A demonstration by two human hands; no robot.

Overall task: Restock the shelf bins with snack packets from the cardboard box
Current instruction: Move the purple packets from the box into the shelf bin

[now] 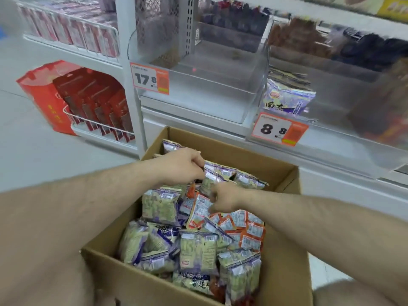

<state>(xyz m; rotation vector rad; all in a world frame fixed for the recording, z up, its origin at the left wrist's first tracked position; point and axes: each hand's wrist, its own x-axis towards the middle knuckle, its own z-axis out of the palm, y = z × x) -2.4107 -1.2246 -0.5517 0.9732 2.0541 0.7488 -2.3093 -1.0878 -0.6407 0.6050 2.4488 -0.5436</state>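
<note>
An open cardboard box (284,272) stands on the floor below the shelves, filled with several purple-and-green snack packets (198,252) and orange ones (247,230). My left hand (183,165) reaches into the far end of the box, its fingers curled round the top of a purple packet (213,173). My right hand (223,198) is beside it, fingers curled onto an orange-and-white packet (199,208); the grip is partly hidden. A clear shelf bin (198,91) straight ahead holds nothing visible. The bin to its right (331,133) holds a few purple packets (287,98).
Price tags reading 17.8 (150,78) and 8.8 (278,129) hang on the bin fronts. Red boxes (97,107) fill wire racks at left, with a red carton (44,93) on the floor. Dark snack bags (364,49) sit in the upper bins at right.
</note>
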